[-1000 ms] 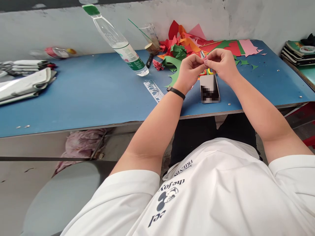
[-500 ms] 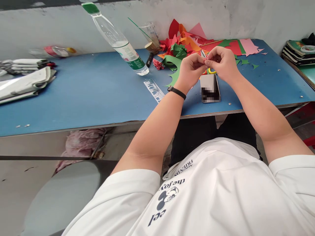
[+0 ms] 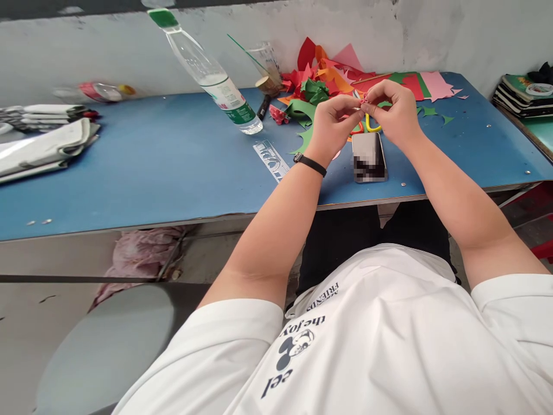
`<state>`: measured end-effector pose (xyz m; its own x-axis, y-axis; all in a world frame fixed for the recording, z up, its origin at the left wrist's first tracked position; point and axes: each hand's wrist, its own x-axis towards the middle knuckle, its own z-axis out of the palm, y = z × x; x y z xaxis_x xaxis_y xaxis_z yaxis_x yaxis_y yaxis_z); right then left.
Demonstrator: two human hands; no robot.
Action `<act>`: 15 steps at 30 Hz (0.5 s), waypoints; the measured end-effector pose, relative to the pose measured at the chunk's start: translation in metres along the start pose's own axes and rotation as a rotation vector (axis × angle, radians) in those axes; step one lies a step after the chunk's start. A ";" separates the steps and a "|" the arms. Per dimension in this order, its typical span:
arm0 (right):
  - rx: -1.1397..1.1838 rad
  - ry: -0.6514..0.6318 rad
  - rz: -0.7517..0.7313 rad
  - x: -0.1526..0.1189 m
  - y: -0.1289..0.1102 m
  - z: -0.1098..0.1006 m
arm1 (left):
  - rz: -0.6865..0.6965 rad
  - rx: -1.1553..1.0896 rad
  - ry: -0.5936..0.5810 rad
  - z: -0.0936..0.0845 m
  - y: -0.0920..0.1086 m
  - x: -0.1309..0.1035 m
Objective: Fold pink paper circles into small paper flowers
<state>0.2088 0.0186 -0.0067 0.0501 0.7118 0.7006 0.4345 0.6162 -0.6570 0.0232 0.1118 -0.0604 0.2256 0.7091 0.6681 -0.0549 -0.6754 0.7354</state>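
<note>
Between the fingertips of both hands is a small pink piece of paper (image 3: pixel 364 99), mostly covered by the fingers. My left hand (image 3: pixel 336 124) pinches it from the left, with a black band on the wrist. From the other side my right hand (image 3: pixel 392 110) pinches it between thumb and forefinger. Scissors (image 3: pixel 372 123) with yellow and orange handles lie on the table just behind and below the hands, partly hidden. A phone (image 3: pixel 369 157) rests nearer the table edge. A crumpled pink-red paper piece (image 3: pixel 279 114) sits left of my left hand.
Coloured paper scraps (image 3: pixel 332 72) heap against the wall. A tall water bottle (image 3: pixel 216 80) with a green cap stands on the blue table (image 3: pixel 151 155). A clear ruler stencil (image 3: pixel 271 160) lies left of my forearm. Folded newspapers (image 3: pixel 47 147) are far left, stacked books (image 3: pixel 518 95) far right.
Both hands stay together on the pink paper, the fingers shifting slightly. More of the pink piece and the scissors' handles shows now. The camera view has moved a little.
</note>
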 end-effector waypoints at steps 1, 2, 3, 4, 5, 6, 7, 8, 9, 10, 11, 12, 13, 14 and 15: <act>0.010 0.016 0.010 0.000 -0.001 0.001 | -0.009 -0.005 0.009 0.002 0.003 -0.001; 0.021 0.028 0.024 0.000 -0.002 0.002 | -0.016 -0.008 0.020 0.004 0.006 -0.002; 0.033 0.037 0.041 0.000 -0.003 0.003 | -0.019 -0.011 0.036 0.006 0.009 -0.004; 0.043 0.040 0.057 -0.001 -0.004 0.005 | -0.020 -0.012 0.053 0.009 0.012 -0.005; 0.054 0.039 0.070 -0.002 -0.005 0.006 | -0.019 -0.012 0.064 0.011 0.015 -0.007; 0.063 0.036 0.079 -0.002 -0.007 0.007 | -0.017 -0.010 0.072 0.013 0.018 -0.008; 0.071 0.033 0.084 -0.003 -0.008 0.007 | -0.014 -0.009 0.076 0.014 0.021 -0.009; 0.078 0.032 0.088 -0.004 -0.008 0.008 | -0.010 -0.009 0.079 0.015 0.024 -0.010; 0.083 0.026 0.092 -0.004 -0.009 0.008 | -0.009 -0.008 0.078 0.015 0.026 -0.010; 0.087 0.022 0.095 -0.005 -0.009 0.008 | -0.007 -0.010 0.078 0.015 0.028 -0.011; 0.088 0.019 0.098 -0.005 -0.008 0.008 | -0.005 -0.013 0.082 0.015 0.029 -0.011; 0.087 0.012 0.097 -0.005 -0.008 0.008 | -0.003 -0.019 0.087 0.015 0.030 -0.011; 0.084 0.005 0.092 -0.005 -0.007 0.007 | -0.005 -0.026 0.086 0.014 0.030 -0.011; 0.078 0.001 0.084 -0.004 -0.006 0.007 | -0.010 -0.032 0.081 0.014 0.029 -0.011; 0.067 -0.001 0.070 -0.004 -0.005 0.006 | -0.014 -0.038 0.081 0.014 0.028 -0.011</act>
<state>0.2007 0.0147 -0.0078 0.0769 0.7543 0.6520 0.3692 0.5859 -0.7214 0.0326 0.0819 -0.0486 0.1473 0.7336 0.6634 -0.0894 -0.6581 0.7476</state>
